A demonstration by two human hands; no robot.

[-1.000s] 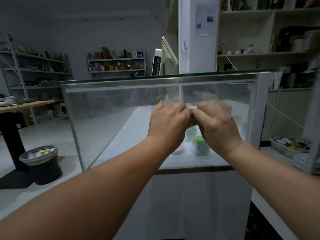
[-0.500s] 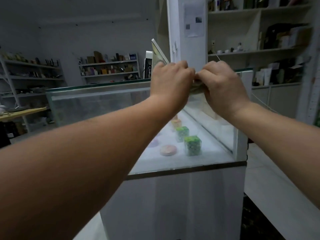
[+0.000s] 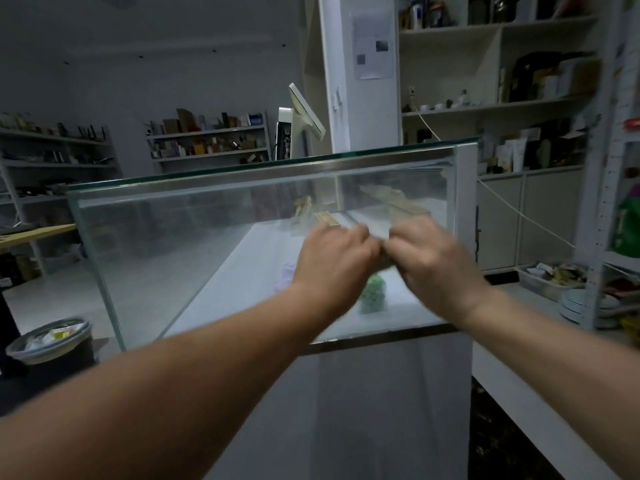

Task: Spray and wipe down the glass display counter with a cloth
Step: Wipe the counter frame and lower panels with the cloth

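- Pinching the cloth (image 3: 385, 266) between them, left hand (image 3: 332, 258) and right hand (image 3: 433, 265) sit knuckle to knuckle, fingers curled round it.
- Cloth's mostly hidden, a blurry sliver against the front pane of the glass display counter (image 3: 190, 265).

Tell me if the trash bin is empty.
Not empty: crumpled litter, some yellow, lies in the trash bin near its rim.

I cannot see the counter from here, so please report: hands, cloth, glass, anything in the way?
Left hand and right hand both grip the cloth, blurred. Cloth at front pane of glass display counter. Nothing seen blocking.
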